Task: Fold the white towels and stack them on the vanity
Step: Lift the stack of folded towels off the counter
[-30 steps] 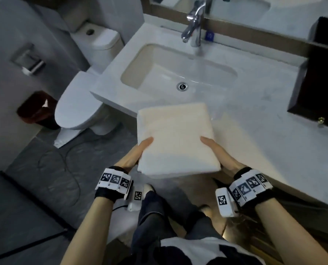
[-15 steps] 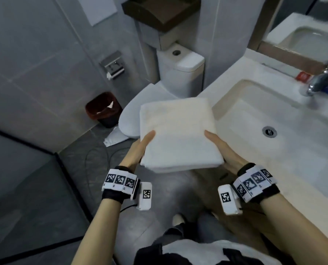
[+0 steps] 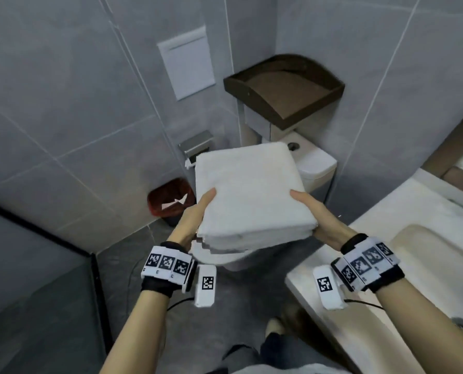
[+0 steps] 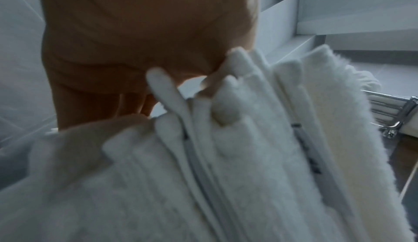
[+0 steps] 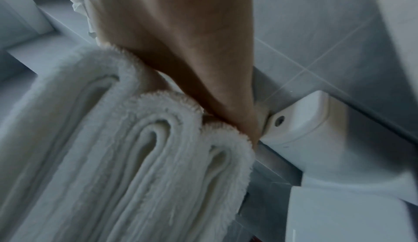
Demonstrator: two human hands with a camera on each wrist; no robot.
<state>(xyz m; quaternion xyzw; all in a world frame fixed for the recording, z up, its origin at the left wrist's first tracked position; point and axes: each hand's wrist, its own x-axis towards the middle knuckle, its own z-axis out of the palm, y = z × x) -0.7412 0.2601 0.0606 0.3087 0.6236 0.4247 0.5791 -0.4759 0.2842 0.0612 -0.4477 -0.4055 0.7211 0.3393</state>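
Note:
A thick folded white towel is held flat in the air in front of the toilet. My left hand grips its left side, thumb on top and fingers underneath. My right hand grips its right side the same way. The left wrist view shows the towel's stacked edges beside my left hand. In the right wrist view its rounded folds lie against my right hand. The white vanity with its sink lies to the lower right, below the towel's level.
A toilet stands behind and under the towel, with a dark wooden tray on the ledge above it. A red waste bin sits on the floor at left. A black-framed glass partition closes off the lower left.
The view and both hands have swung left, carrying the towel from over the vanity counter to in front of the toilet. The grip on both sides is unchanged.

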